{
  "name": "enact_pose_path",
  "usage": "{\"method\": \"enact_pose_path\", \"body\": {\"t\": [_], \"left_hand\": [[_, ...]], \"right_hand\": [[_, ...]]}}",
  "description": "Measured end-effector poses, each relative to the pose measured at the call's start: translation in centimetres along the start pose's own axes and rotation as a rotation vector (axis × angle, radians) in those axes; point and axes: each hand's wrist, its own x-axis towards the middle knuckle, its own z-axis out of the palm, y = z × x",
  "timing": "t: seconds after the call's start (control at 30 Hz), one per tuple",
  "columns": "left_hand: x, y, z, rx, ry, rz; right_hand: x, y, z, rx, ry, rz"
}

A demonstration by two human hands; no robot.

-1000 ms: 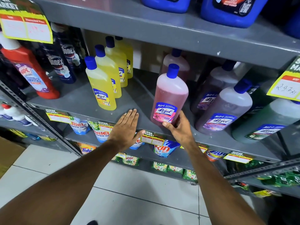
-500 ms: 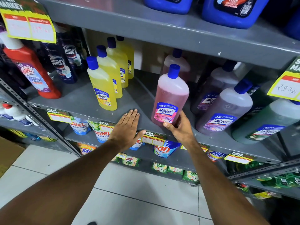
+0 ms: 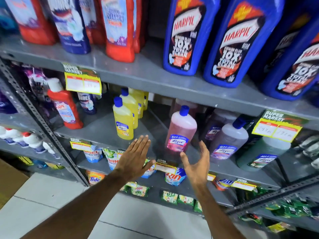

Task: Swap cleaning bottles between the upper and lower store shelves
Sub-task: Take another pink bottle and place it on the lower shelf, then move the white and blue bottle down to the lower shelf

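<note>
Pink bottle (image 3: 181,130), blue cap, one unit: stands upright on the lower shelf (image 3: 103,130), just ahead of your right hand (image 3: 196,163) and near the front lip. Risk, as a judgement: your fingers curve close to its base without gripping, so a brush from the thumb could tip it forward off the edge, or back into the grey bottle (image 3: 227,138) just beyond your right hand. Yellow bottle (image 3: 123,122), front of a row: stands just past your left fingertips; a careless sweep could topple the row. Blue Harpic bottles (image 3: 183,37) on the upper shelf (image 3: 146,78), well above both hands: heavy-looking, likely to slip in a one-handed lift. Left hand (image 3: 136,154): flat, palm down, fingers together and extended, empty, whether it touches the shelf cannot be told. Right hand: spread wide, palm turned inward, thumb out, holding nothing. Both forearms reach forward, roughly parallel.
</note>
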Motion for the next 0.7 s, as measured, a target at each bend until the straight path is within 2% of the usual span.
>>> {"method": "enact_pose_path", "body": {"t": [0.1,0.23,0.33,0.4,0.5,0.6,0.7], "left_hand": [[-1.4,-0.9,-4.0,-0.031,0.030,-0.004],[-4.0,-1.7,-9.4,-0.019,0.134,0.024],[-3.8,-2.4,-11.5,-0.020,0.198,0.045],[-6.8,-5.7,-17.5,-0.002,0.298,0.007],[-6.0,-6.5,-19.3,-0.004,0.297,0.025],[-6.5,-8.0,-22.2,0.038,0.322,-0.049],[-7.5,-11.2,-25.9,0.077,0.400,-0.133]], "right_hand": [[-1.3,-3.6,-0.3,-0.077,0.019,-0.165],[-3.3,-10.2,-0.2,-0.014,-0.012,-0.319],[-2.4,-13.3,1.2,0.006,-0.040,-0.366],[-3.6,-21.4,2.3,0.045,-0.008,-0.566],[-2.5,-23.8,3.3,0.057,-0.058,-0.624],[-2.0,-26.6,4.4,0.101,-0.103,-0.605],[-1.9,-31.7,6.7,0.174,-0.158,-0.667]]}}
